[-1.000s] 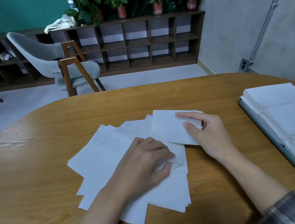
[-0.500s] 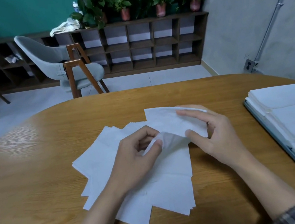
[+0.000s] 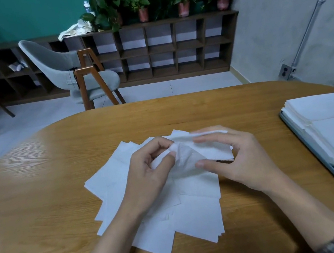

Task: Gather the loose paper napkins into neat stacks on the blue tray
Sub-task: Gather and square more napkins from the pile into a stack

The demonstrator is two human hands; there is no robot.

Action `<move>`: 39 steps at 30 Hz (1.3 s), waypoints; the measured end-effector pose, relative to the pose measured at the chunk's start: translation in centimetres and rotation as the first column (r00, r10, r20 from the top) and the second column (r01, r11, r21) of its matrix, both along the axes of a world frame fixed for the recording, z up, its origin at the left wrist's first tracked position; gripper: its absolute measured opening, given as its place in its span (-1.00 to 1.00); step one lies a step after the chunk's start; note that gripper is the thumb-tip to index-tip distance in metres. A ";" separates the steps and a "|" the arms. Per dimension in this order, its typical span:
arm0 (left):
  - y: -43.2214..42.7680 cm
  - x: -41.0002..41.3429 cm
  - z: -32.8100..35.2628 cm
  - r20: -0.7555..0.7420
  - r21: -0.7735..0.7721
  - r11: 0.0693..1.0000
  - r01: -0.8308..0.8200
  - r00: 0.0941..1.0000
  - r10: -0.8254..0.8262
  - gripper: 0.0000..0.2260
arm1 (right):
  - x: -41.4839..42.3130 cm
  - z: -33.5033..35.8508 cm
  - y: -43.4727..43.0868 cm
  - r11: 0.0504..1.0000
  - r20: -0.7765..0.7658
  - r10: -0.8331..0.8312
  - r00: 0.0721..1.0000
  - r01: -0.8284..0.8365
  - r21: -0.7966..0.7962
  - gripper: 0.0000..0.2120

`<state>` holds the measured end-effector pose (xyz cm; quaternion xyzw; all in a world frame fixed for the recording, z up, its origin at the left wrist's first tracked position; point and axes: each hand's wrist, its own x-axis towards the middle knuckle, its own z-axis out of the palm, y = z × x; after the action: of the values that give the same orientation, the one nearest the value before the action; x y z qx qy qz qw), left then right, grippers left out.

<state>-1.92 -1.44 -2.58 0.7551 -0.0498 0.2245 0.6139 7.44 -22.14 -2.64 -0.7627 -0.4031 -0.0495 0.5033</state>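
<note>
- A person's left hand (image 3: 149,171) pinches one corner of a thin napkin (image 3: 186,160) between thumb and forefinger. It is held just above the loose napkins (image 3: 187,220) fanned across the middle of the table (image 3: 43,197).
- Just to the right, the right hand (image 3: 237,159) grips a small bundle (image 3: 214,151) of gathered napkins. Its fingers (image 3: 211,139) curl over the far edge and the thumb sits at the near one, where the thin napkin's other end appears to reach.
- The blue tray (image 3: 321,160) lies at the table's right edge, well apart from the pile, with neat stacks (image 3: 333,124) already on it.
- The step in hand looks to be adding the single sheet to the bundle.
- To do it well, the corners should line up before the right thumb clamps down.
- The paper looks flimsy enough to crease or tear, so the sheet wants holding taut but not tugged.
- Many sheets on the table overlap, so taking only the topmost should avoid dragging its neighbours askew.
- Tapping the bundle's edges square on the table before the carry would help it land flush with the stacks.
</note>
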 end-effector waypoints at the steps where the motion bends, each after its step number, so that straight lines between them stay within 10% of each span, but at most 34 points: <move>1: 0.0 0.0 0.0 -0.005 0.003 1.000 -0.003 1.000 0.003 -0.90 | -0.1 -0.2 0.2 1.000 -0.004 -0.003 1.000 0.003 -0.002 -0.71; 12: 0.2 0.0 -0.1 0.031 0.358 0.925 -0.131 0.991 0.128 -0.87 | -0.3 -0.4 0.7 0.994 -0.067 -0.108 0.992 0.108 -0.012 -0.89; 26: 1.4 -0.1 0.8 -0.025 -0.271 0.961 -0.051 0.999 0.045 -0.89 | 0.3 1.2 -0.7 0.988 -0.459 0.009 0.889 0.062 0.139 -0.51; 39: -0.2 0.5 0.1 -0.202 -0.151 0.969 -0.195 0.966 0.163 -0.93 | -0.8 0.8 1.1 0.933 -0.598 0.012 0.801 0.206 0.295 -0.89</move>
<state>-1.46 -1.65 -2.45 0.7192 0.0965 0.2102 0.6552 6.61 -21.03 -1.85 -0.6595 -0.1712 0.0939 0.7259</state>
